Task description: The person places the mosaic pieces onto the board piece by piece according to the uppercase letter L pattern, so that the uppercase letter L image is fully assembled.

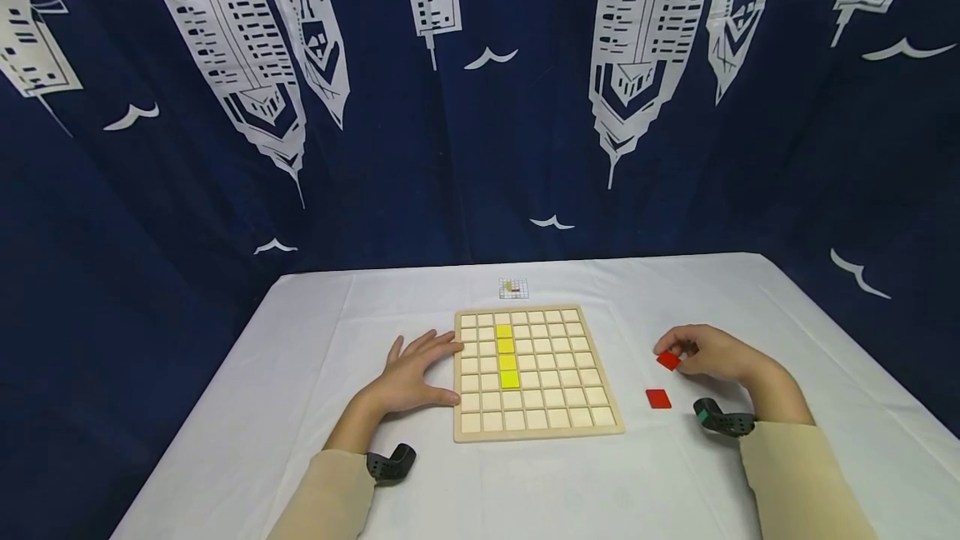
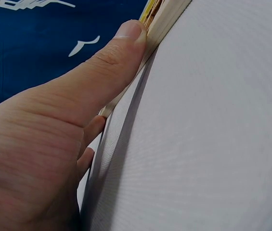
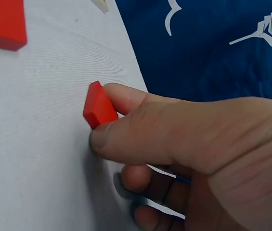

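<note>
A square wooden grid board (image 1: 539, 437) lies mid-table, with a column of several yellow tiles (image 1: 507, 362) in its left part. My left hand (image 1: 412, 375) rests at the board's left edge, fingers spread, thumb and fingertips touching the frame. In the left wrist view the thumb (image 2: 111, 60) presses against the wooden side. To the right of the board my right hand (image 1: 712, 354) pinches a red tile (image 3: 98, 106) between thumb and forefinger, tilted close over the cloth. Another red tile (image 1: 658, 399) lies flat on the table, nearer to me.
A small printed card (image 1: 513, 288) with a coloured grid pattern lies behind the board. White cloth (image 1: 360, 315) covers the table. A dark blue curtain (image 1: 450, 190) with white building prints hangs at the back. Each wrist wears a black band (image 1: 723, 418).
</note>
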The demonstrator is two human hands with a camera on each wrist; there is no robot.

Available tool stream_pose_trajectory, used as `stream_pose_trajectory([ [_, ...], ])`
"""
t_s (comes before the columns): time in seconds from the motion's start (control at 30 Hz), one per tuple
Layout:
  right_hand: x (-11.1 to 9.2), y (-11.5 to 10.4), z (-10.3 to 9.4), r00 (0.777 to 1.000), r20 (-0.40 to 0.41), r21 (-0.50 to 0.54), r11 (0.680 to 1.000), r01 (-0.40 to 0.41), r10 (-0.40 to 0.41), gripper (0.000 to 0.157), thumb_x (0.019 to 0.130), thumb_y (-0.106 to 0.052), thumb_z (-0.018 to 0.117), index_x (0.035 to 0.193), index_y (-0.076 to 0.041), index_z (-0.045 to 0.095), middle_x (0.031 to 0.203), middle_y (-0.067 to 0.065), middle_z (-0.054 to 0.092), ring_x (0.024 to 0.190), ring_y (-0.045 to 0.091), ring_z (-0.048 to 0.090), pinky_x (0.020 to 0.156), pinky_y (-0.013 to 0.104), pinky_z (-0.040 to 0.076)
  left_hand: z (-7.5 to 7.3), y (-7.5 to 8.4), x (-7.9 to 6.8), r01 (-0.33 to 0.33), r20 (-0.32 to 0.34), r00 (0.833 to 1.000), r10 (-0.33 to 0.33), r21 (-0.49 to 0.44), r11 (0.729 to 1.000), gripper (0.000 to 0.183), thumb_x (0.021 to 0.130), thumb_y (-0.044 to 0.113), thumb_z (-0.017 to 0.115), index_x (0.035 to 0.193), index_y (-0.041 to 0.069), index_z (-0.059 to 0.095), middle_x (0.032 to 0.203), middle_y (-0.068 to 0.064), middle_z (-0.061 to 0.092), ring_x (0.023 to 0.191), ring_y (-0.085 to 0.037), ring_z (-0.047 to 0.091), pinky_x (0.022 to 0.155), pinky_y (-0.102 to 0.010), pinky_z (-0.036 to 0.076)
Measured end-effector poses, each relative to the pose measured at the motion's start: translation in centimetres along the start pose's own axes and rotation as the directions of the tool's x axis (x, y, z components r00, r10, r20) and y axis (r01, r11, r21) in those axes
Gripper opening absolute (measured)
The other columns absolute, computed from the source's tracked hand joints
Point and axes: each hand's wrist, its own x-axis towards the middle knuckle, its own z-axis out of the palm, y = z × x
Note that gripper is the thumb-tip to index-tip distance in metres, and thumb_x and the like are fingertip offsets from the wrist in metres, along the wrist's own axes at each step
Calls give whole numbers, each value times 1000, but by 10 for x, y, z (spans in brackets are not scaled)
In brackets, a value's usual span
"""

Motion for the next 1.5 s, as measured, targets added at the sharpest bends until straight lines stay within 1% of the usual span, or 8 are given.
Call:
stream_pose_trajectory([
  [0.17,3,0,3,999,-32,-23,1000,-18,18,28,82,2,67,109,-3,68,96,6,60,87,19,48,72,28,42,1,0,0,-2,-1,1000,2,3,1000,87,70,51,85,147,29,50,163,4,34,157,-28,17,122,-66,-10],
  [0.33,8,1,7,996,-81,-52,998,-31,27,25,82,-3,71,107,-6,69,98,5,63,91,20,50,79,31,46,0,0,0,0,0,1000,0,10,1000,87,70,50,85,147,30,50,163,4,34,157,-28,17,122,-66,-9],
  [0.53,13,-5,9,991,-129,-68,997,-39,30,26,82,-8,74,107,-6,70,100,7,66,95,25,53,85,41,49,0,1,1,1,-3,1000,-1,7,1000,87,69,50,86,146,30,50,163,3,34,157,-29,17,122,-66,-10],
  [0.6,13,-9,10,991,-130,-63,997,-46,38,26,82,-10,75,107,-7,70,101,7,66,94,24,54,83,39,50,0,1,1,0,-2,1000,0,6,1000,88,69,51,85,147,30,50,163,3,34,157,-29,17,122,-66,-10],
  [0.8,17,-20,14,996,-93,-8,1000,-9,8,27,83,-12,76,109,-9,70,103,6,67,85,18,53,74,29,48,0,1,0,2,-4,1000,-2,8,1000,87,69,51,85,146,30,50,163,3,35,157,-29,17,122,-66,-10],
  [1.1,23,-43,21,996,-84,19,999,39,-37,25,84,-13,76,107,-10,69,103,6,66,77,18,53,65,25,47,0,1,0,1,-5,1000,-1,5,1000,87,70,49,86,146,30,50,163,2,35,156,-29,17,122,-66,-10],
  [1.33,28,-51,27,991,-103,18,996,84,-82,25,85,-11,75,109,-10,68,101,7,65,73,17,54,62,23,48,0,1,0,-2,-6,1000,2,9,1000,86,70,49,86,146,31,50,163,4,35,156,-29,17,122,-66,-9],
  [1.5,33,-58,34,988,-127,12,996,93,-91,25,86,-11,75,110,-10,67,101,7,62,71,16,53,61,23,47,1,1,0,-3,-9,1000,3,10,1000,86,70,50,85,146,31,50,163,3,35,156,-29,18,122,-66,-9],
])
